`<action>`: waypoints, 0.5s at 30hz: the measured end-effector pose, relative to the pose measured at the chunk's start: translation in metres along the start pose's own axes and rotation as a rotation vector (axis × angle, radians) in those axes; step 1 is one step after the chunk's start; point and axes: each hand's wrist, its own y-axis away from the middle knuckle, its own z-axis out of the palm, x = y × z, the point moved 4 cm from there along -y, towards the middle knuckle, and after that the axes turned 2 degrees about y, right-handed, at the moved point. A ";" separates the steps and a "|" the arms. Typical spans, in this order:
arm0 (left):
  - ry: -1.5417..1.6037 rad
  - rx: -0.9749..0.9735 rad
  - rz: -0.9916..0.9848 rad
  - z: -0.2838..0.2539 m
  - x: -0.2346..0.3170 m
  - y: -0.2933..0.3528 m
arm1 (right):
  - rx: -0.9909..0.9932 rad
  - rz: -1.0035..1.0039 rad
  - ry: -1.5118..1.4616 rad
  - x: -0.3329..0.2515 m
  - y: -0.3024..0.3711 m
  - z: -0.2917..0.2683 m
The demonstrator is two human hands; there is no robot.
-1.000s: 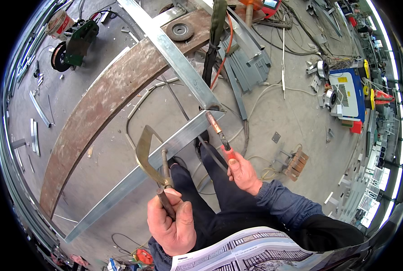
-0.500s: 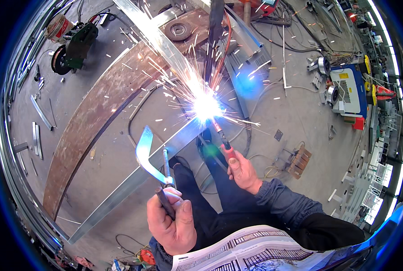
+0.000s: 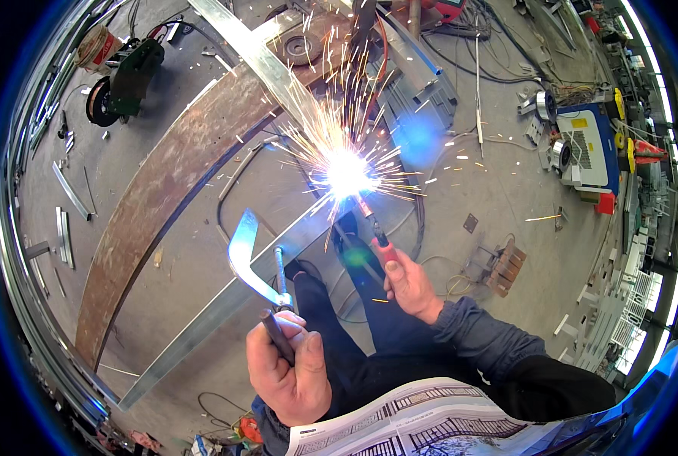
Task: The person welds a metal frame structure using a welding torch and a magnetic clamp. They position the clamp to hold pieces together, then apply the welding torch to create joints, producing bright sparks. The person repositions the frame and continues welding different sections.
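My right hand is closed round the red handle of a welding torch. The torch's tip meets a bright white arc, whose glare hides the joint. Sparks fan out around it. A long grey flat steel bar runs from the lower left up to the arc; another pale bar reaches it from the upper left. In front of me, my left hand grips the dark handle of a two-pronged metal tool. One prong is curved and the other straight; they overlap the bar in view.
A wide rusty curved steel beam arcs across the left. Dark wire-feeder equipment stands beyond it, by a bucket. Cables and scraps lie on the floor. At right are wire spools and a blue-and-white machine. A printed sheet lies below my hands.
The sparks now spread wider and higher around the arc. Both hands, the torch and the two-pronged tool have stayed almost in place.
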 end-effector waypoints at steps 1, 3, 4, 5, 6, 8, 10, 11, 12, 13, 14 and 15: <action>-0.001 -0.001 -0.001 0.000 0.000 0.000 | -0.002 0.004 0.002 -0.001 0.000 0.000; 0.009 -0.003 0.060 0.001 -0.002 -0.002 | -0.005 0.011 0.007 -0.006 0.001 -0.001; 0.014 -0.005 0.091 0.001 -0.003 -0.003 | -0.007 0.000 0.019 -0.006 0.000 -0.002; 0.014 0.001 0.063 0.001 -0.002 -0.002 | -0.009 0.002 0.012 -0.007 0.001 -0.002; 0.013 0.008 0.036 0.002 -0.001 -0.002 | -0.008 -0.001 0.022 -0.009 0.001 -0.003; -0.007 0.014 0.046 0.002 0.000 -0.001 | -0.010 0.008 0.033 -0.011 0.001 -0.003; -0.023 -0.001 0.056 0.000 -0.002 0.000 | -0.015 0.005 0.007 -0.013 0.001 -0.003; -0.032 -0.009 0.062 0.000 -0.002 0.000 | -0.017 0.004 -0.006 -0.014 0.002 -0.003; -0.021 -0.005 0.066 0.000 -0.002 0.000 | -0.021 0.003 -0.002 -0.016 0.002 -0.003; -0.011 -0.002 0.069 0.001 -0.002 -0.001 | -0.021 0.006 -0.001 -0.015 0.002 -0.003; -0.001 0.002 0.073 0.001 -0.003 -0.001 | -0.021 0.010 0.000 -0.013 0.002 -0.002; -0.003 0.003 0.063 0.001 -0.002 -0.001 | -0.018 0.009 0.001 -0.013 0.002 -0.003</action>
